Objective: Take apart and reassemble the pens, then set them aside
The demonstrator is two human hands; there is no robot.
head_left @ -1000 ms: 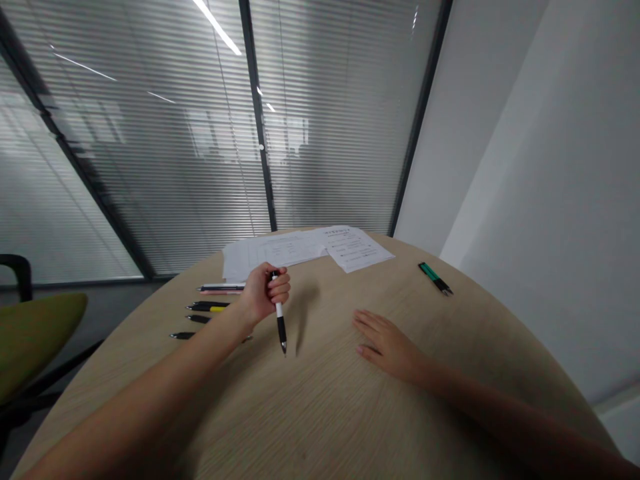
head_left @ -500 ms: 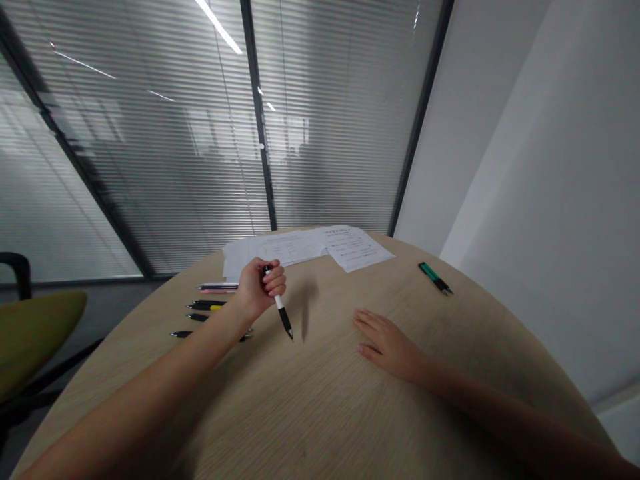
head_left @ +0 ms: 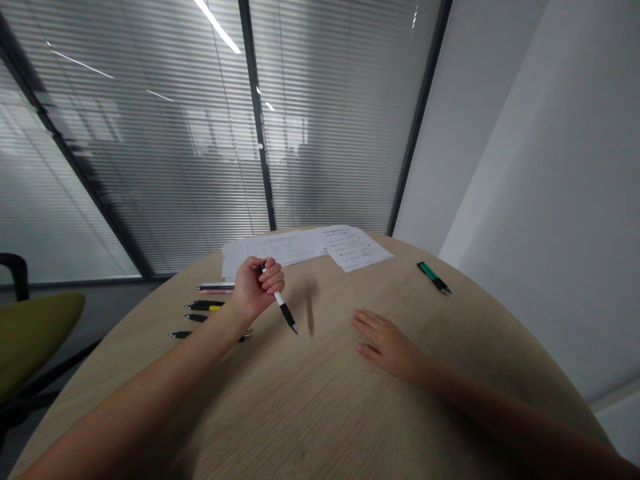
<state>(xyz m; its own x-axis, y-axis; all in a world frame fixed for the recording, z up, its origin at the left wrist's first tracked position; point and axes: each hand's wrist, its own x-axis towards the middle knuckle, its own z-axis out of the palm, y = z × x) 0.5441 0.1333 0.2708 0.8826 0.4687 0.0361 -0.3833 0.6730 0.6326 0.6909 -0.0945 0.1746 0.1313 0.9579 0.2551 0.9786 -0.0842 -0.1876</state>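
My left hand (head_left: 256, 288) is wrapped round a white pen (head_left: 285, 311) with a black grip. The pen slants down to the right, its metal tip above the table and its shadow beside it. Palm down on the wooden table (head_left: 300, 407), my right hand (head_left: 387, 343) lies with its fingers stretched out and holds nothing. Left of my left hand several pens lie roughly side by side, among them a black pen (head_left: 179, 335) and a pink one (head_left: 218, 291). My left forearm covers parts of them.
Printed paper sheets (head_left: 356, 251) lie at the table's far edge. Two pens, one with a green barrel (head_left: 429, 271), rest together at the right. A green chair (head_left: 40, 327) stands left of the table. Behind are glass panels with blinds (head_left: 330, 120) and a white wall (head_left: 550, 200).
The pen in my left hand has tilted further, its tip swinging right and slightly up. My right hand has stayed flat on the table.
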